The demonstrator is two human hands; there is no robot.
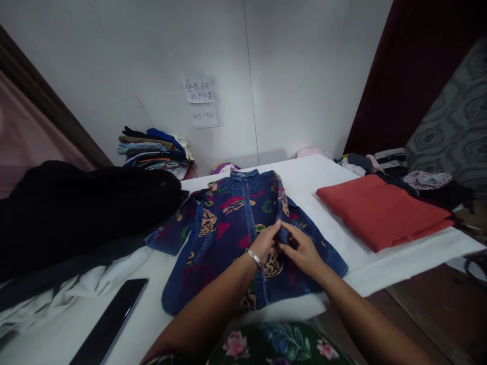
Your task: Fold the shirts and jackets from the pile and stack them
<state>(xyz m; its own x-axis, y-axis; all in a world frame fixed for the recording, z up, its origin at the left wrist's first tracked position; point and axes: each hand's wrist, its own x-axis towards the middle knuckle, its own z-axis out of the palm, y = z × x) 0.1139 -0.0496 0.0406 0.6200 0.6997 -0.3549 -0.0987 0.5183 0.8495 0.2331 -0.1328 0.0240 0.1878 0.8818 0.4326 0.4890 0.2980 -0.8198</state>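
A dark blue denim shirt (232,228) with tan, red and green patterns lies front up on the white table, its collar toward the wall and its front buttoned. One sleeve spreads out to the left; the other is folded in over the shirt's front. My left hand (266,241), with a silver bracelet at the wrist, closes on the end of this folded sleeve. Facing it, my right hand (302,249) pinches the same sleeve end from the right side. The fingertips of both hands nearly meet there and are partly hidden.
A folded red-orange cloth (380,210) lies on the white table (308,175) at right. Black clothing (87,213) is heaped at left, near a phone (112,319). A stack of folded clothes (155,152) stands at back left. More clothes (391,165) lie beyond the table's right side.
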